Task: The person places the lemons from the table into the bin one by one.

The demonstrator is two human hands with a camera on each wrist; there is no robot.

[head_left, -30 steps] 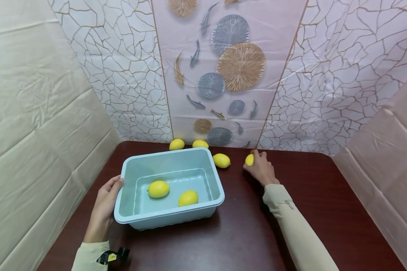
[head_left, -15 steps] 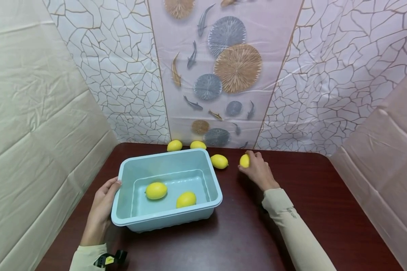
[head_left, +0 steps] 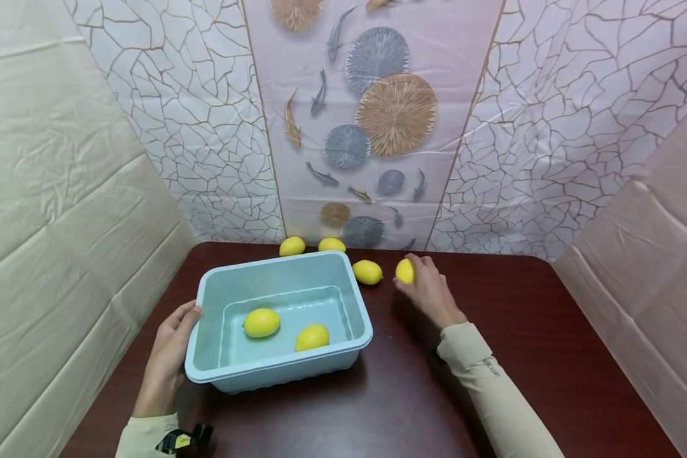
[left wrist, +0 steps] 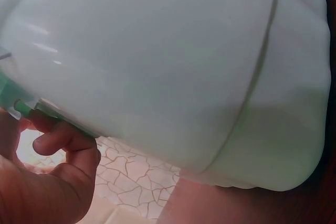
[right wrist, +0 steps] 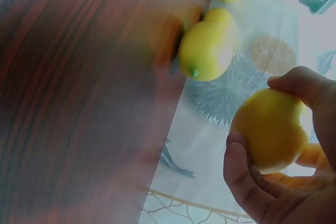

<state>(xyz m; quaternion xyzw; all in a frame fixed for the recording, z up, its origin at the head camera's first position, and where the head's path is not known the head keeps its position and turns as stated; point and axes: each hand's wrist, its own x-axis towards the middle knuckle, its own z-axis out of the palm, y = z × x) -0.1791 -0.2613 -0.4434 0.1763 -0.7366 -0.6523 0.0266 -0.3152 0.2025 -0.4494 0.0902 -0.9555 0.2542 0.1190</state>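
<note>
My right hand [head_left: 432,296] pinches a lemon [head_left: 404,271] at its ten o'clock, while my left hand [head_left: 168,346] grips the edge of the pale blue tub [head_left: 280,370], which sits at three o'clock from that hand. The held lemon is smooth, yellow and rounded. Two more lemons [head_left: 261,323] lie apart inside the tub; a loose lemon [head_left: 367,272] rests at nine o'clock from the held one. The right wrist view shows a green tip [right wrist: 195,73], indistinct from my head; the left wrist view shows the tub's outside, its contents hidden.
</note>
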